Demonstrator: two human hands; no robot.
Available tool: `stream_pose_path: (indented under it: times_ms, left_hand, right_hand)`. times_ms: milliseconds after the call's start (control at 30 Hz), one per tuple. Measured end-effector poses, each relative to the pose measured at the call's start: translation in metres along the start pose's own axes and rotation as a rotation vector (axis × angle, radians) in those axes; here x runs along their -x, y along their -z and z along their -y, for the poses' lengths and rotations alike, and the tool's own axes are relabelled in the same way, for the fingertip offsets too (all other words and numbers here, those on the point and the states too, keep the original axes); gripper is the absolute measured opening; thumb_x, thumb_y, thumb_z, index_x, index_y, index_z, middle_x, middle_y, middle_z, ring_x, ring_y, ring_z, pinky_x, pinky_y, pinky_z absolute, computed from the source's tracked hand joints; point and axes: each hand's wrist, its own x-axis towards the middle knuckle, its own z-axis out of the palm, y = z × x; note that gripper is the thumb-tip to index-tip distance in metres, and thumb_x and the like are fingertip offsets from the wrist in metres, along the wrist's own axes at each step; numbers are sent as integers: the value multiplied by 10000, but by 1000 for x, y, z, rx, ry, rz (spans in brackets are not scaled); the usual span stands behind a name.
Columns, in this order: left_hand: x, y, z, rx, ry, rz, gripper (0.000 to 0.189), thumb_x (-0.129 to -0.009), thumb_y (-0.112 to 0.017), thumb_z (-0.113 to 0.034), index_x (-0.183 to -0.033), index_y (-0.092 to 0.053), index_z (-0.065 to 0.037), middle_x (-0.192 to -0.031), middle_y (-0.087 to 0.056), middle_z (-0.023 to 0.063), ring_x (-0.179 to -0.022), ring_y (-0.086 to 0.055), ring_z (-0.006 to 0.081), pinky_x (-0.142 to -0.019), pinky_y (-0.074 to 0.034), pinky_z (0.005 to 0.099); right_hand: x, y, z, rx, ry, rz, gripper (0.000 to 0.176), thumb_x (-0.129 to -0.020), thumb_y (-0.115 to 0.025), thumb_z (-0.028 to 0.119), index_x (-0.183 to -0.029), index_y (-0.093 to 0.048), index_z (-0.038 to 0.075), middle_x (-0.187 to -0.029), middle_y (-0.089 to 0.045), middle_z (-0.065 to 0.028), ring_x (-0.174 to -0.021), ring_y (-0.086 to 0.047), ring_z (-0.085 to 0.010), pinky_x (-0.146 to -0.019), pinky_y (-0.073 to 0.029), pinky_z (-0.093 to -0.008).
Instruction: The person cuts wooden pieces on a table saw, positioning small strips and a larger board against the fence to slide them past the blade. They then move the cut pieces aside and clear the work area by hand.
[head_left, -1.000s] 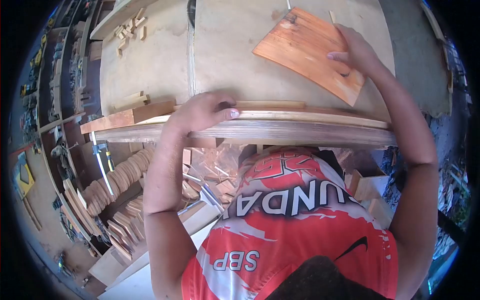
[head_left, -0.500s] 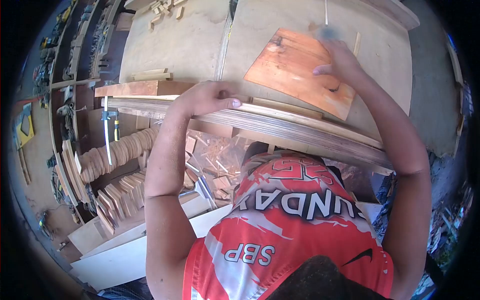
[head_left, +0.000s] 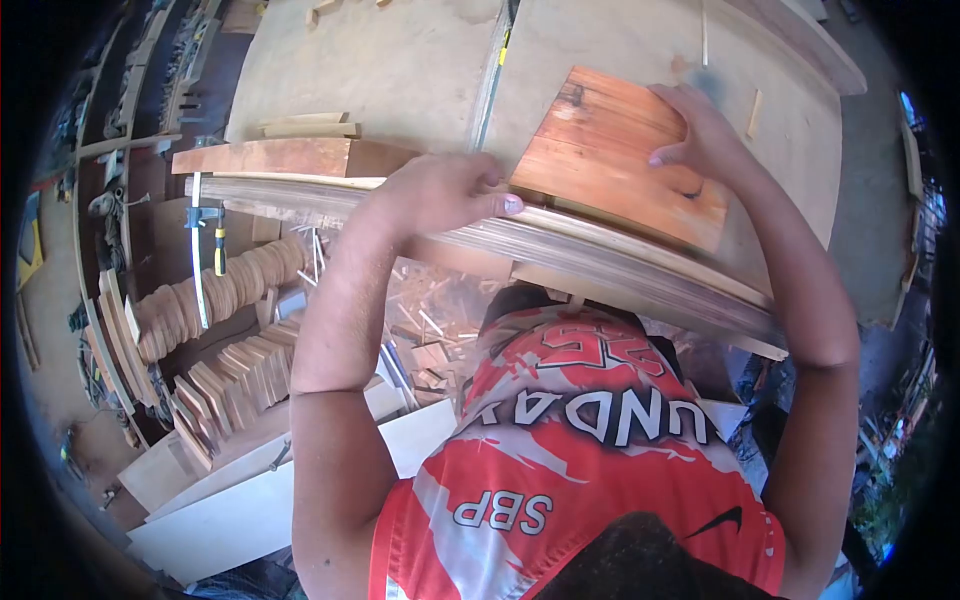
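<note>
An orange-brown wooden board (head_left: pixel 615 140), tapered and dark-marked at one corner, lies flat on the worktable (head_left: pixel 380 70). My right hand (head_left: pixel 695 130) grips its right side, fingers at the far edge and thumb on the top face. My left hand (head_left: pixel 455 195) rests at the table's near edge, beside the board's left corner. Its fingers are bent, with a gap between them and the thumb; the thumb touches a pale wooden strip (head_left: pixel 590 228) running along that edge. Part of the left fingers is hidden behind the hand.
A long wood block (head_left: pixel 265 157) and thin sticks (head_left: pixel 310 128) lie left of my left hand. A bar clamp (head_left: pixel 205 216) hangs at the table's left end. Below stand rows of cut wood pieces (head_left: pixel 215 300); offcuts (head_left: pixel 430 325) litter the floor. A thin stick (head_left: pixel 754 113) lies right.
The board has turned slightly and come nearer the table's near edge, with my right hand on it. My left hand stays at the edge. The camera view has shifted a little.
</note>
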Motion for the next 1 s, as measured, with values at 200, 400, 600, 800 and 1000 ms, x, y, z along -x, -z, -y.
stream_pose_path:
  times_ms: [200, 400, 600, 800, 1000]
  left_hand:
    - [27, 5, -11, -127, 63, -81, 501, -891, -652, -494, -1059, -641, -22, -911, -684, 188, -899, -654, 395, -792, -510, 449]
    - [49, -29, 10, -113, -368, -559, 369, -807, -752, -327, -1035, -648, -56, -1081, -667, 147, -1024, -630, 349, -946, -469, 463]
    - [33, -51, 20, -172, -458, -819, 200, -770, -742, -205, -892, -648, -78, -988, -695, 93, -874, -677, 280, -780, -546, 383]
    - [36, -45, 11, -85, -373, -855, 205, -775, -744, -212, -867, -617, -80, -919, -679, 73, -809, -655, 266, -725, -519, 380]
    - [35, -25, -5, -150, -148, -510, 336, -895, -651, -393, -1001, -620, -75, -942, -695, 116, -889, -666, 327, -807, -503, 445]
  right_hand:
    - [3, -7, 10, -9, -53, -60, 915, -599, -909, 278, -1390, -496, 74, -1210, -565, -142, -1182, -513, -339, -1025, -428, -423]
    - [3, -12, 21, 28, -111, -115, 896, -608, -902, 269, -1384, -496, 75, -1212, -568, -147, -1159, -526, -347, -1019, -434, -426]
    - [3, -13, 26, -1, -146, -113, 878, -614, -898, 265, -1371, -504, 58, -1227, -569, -162, -1157, -527, -361, -1024, -429, -438]
    - [7, -16, 29, 138, -150, -155, 878, -633, -890, 259, -1403, -499, 98, -1257, -563, -176, -1200, -517, -368, -1041, -426, -442]
    - [3, -10, 38, 118, -302, -52, 926, -632, -896, 307, -1439, -475, 138, -1311, -548, -171, -1215, -522, -363, -1048, -434, -438]
